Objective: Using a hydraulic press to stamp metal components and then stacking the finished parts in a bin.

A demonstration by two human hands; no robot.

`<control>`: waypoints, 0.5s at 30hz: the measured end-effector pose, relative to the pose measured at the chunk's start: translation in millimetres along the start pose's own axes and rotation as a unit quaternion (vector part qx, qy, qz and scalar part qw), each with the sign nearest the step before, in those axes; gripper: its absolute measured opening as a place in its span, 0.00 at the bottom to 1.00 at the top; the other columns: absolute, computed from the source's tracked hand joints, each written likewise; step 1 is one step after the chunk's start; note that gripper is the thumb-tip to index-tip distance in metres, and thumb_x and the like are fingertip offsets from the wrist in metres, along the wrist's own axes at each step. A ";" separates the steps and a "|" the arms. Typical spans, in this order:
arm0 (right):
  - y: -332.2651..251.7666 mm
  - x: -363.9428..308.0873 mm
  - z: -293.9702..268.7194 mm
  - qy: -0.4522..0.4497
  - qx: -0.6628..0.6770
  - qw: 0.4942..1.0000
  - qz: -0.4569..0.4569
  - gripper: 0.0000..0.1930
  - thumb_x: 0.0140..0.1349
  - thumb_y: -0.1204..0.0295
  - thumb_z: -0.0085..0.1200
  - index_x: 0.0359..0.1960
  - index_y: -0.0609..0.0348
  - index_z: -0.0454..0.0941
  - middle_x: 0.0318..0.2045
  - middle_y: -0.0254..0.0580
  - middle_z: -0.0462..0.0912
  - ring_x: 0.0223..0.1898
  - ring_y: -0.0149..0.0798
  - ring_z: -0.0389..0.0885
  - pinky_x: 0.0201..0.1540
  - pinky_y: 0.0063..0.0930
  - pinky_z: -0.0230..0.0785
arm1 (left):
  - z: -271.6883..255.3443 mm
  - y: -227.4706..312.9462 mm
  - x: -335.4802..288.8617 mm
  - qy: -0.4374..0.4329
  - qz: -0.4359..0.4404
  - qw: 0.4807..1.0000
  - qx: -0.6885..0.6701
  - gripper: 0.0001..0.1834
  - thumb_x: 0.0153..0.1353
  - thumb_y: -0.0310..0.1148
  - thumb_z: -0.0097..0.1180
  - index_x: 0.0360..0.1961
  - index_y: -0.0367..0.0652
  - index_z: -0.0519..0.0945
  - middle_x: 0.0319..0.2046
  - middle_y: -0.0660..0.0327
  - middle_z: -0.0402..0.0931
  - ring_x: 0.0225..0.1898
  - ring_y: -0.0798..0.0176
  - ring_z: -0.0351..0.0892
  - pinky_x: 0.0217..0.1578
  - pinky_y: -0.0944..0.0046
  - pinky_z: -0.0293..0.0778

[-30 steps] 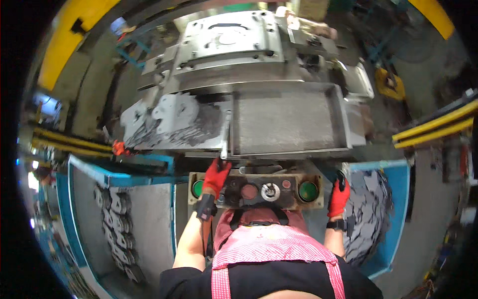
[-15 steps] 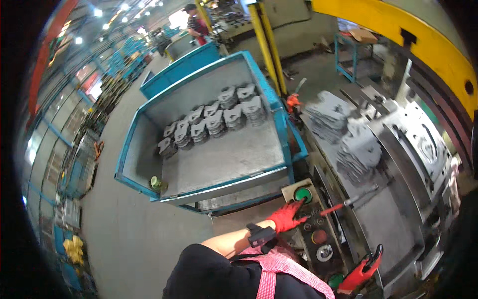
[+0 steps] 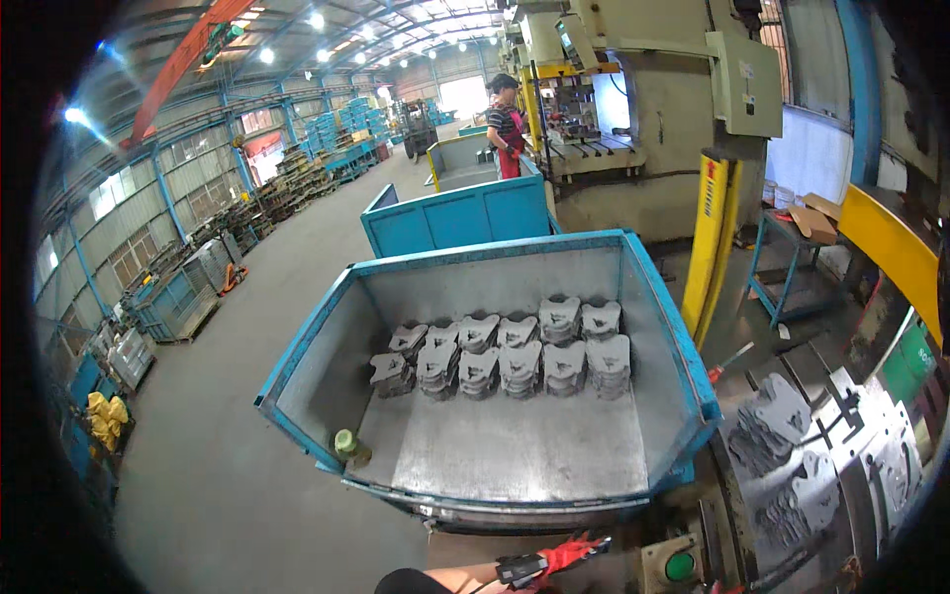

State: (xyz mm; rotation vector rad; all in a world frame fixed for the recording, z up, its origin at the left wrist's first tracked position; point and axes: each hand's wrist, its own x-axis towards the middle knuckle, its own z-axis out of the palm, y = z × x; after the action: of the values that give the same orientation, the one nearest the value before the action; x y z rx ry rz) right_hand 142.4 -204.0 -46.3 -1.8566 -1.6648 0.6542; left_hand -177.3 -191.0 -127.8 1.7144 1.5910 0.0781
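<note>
My left hand [image 3: 567, 554], in a red glove with dark fingertips, reaches in at the lower edge. Its fingers are stretched out and nothing shows in them. It is just left of a control box [image 3: 655, 566] with a round green button [image 3: 680, 566], apart from the button. A dark band sits on my left wrist. My right hand does not show. Ahead stands a large blue-rimmed bin [image 3: 495, 249], in which flat grey metal plates [image 3: 607, 358] lie in several stacks. A yellow-green bottle-like object [image 3: 348, 445] stands in the bin's near left corner.
More grey plates [image 3: 777, 411] are piled on the machine bed at right. Yellow posts [image 3: 708, 243] rise beside the bin. Another blue bin [image 3: 465, 223] and a person [image 3: 505, 129] are beyond. A blue cart [image 3: 782, 257] carries cardboard. Racks line the left wall.
The view has swung up and left. My left hand has come off the green button's edge and now lies left of the box. My right hand has left the view.
</note>
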 end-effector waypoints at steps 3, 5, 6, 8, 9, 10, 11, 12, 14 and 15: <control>-51.7 21.9 60.8 -0.097 0.262 0.955 0.103 0.26 0.67 0.58 0.44 0.60 0.64 0.64 0.58 0.53 0.69 0.60 0.47 0.64 0.61 0.34 0.56 | -35.9 -44.2 -9.6 0.051 -0.054 0.989 -0.125 0.37 0.65 0.52 0.38 0.68 0.42 0.48 0.68 0.48 0.46 0.69 0.46 0.43 0.67 0.51 0.41; -80.3 37.8 100.0 -0.135 0.313 0.939 0.044 0.26 0.68 0.60 0.44 0.61 0.65 0.62 0.60 0.49 0.66 0.60 0.41 0.63 0.62 0.29 0.53 | -52.4 -68.3 -15.1 0.061 -0.071 0.982 -0.164 0.37 0.65 0.52 0.38 0.68 0.41 0.48 0.68 0.48 0.46 0.69 0.46 0.43 0.67 0.51 0.41; -92.4 43.9 115.1 -0.139 0.283 0.949 -0.010 0.26 0.67 0.60 0.44 0.62 0.64 0.61 0.60 0.49 0.65 0.61 0.41 0.62 0.62 0.29 0.54 | -58.5 -77.8 -16.5 0.063 -0.075 0.979 -0.177 0.37 0.66 0.52 0.38 0.68 0.41 0.48 0.68 0.48 0.46 0.69 0.46 0.43 0.67 0.51 0.41; -113.7 50.6 134.5 -0.139 0.181 0.961 -0.157 0.26 0.67 0.62 0.45 0.62 0.63 0.60 0.60 0.49 0.66 0.60 0.42 0.63 0.61 0.30 0.56 | -64.4 -88.5 -17.4 0.058 -0.072 0.975 -0.200 0.36 0.66 0.52 0.38 0.68 0.41 0.49 0.68 0.49 0.46 0.69 0.46 0.44 0.67 0.51 0.41; -122.8 51.7 140.9 -0.135 0.107 0.954 -0.246 0.26 0.66 0.63 0.45 0.62 0.62 0.60 0.59 0.48 0.67 0.59 0.43 0.64 0.60 0.30 0.58 | -65.5 -91.6 -18.1 0.055 -0.068 0.974 -0.208 0.36 0.66 0.52 0.38 0.68 0.41 0.49 0.68 0.49 0.46 0.69 0.46 0.44 0.67 0.52 0.41; -130.6 52.3 145.4 -0.129 0.029 0.934 -0.331 0.26 0.65 0.65 0.46 0.62 0.62 0.60 0.58 0.48 0.67 0.59 0.44 0.65 0.59 0.31 0.59 | -64.5 -91.6 -18.4 0.049 -0.063 0.973 -0.215 0.36 0.66 0.51 0.38 0.68 0.41 0.49 0.68 0.49 0.46 0.69 0.46 0.44 0.67 0.52 0.41; -136.9 53.4 148.4 -0.121 -0.052 0.903 -0.408 0.26 0.64 0.66 0.46 0.62 0.62 0.60 0.58 0.48 0.68 0.58 0.44 0.66 0.58 0.31 0.61 | -64.5 -91.4 -16.8 0.043 -0.054 0.973 -0.222 0.36 0.66 0.51 0.38 0.68 0.41 0.49 0.68 0.49 0.46 0.69 0.47 0.44 0.67 0.52 0.41; -143.3 53.0 154.6 -0.226 0.081 0.900 -0.364 0.25 0.63 0.67 0.47 0.61 0.62 0.61 0.56 0.46 0.70 0.56 0.43 0.68 0.57 0.31 0.62 | -62.7 -89.3 -16.8 0.037 -0.045 0.972 -0.227 0.36 0.66 0.51 0.38 0.68 0.41 0.49 0.68 0.49 0.46 0.69 0.47 0.44 0.67 0.52 0.41; -151.2 53.9 168.4 -0.371 0.126 0.883 -0.259 0.25 0.60 0.67 0.50 0.58 0.61 0.64 0.53 0.44 0.72 0.53 0.40 0.70 0.56 0.30 0.64 | -61.9 -83.2 -10.9 0.024 -0.026 0.970 -0.239 0.36 0.66 0.51 0.38 0.68 0.41 0.49 0.67 0.49 0.47 0.69 0.47 0.44 0.67 0.52 0.41; -154.1 55.2 177.7 -0.419 0.041 0.884 -0.206 0.25 0.59 0.66 0.53 0.57 0.60 0.65 0.51 0.43 0.73 0.51 0.38 0.71 0.55 0.30 0.65 | -62.4 -77.9 -5.0 0.020 -0.019 0.971 -0.238 0.36 0.66 0.51 0.38 0.68 0.41 0.49 0.67 0.49 0.47 0.69 0.47 0.44 0.67 0.52 0.41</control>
State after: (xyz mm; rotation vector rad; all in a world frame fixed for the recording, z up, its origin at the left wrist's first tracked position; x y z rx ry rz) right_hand -84.0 -122.9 -69.2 -1.1183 -2.4058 1.4285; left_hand -275.4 -171.7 -126.3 1.3142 1.4841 0.4428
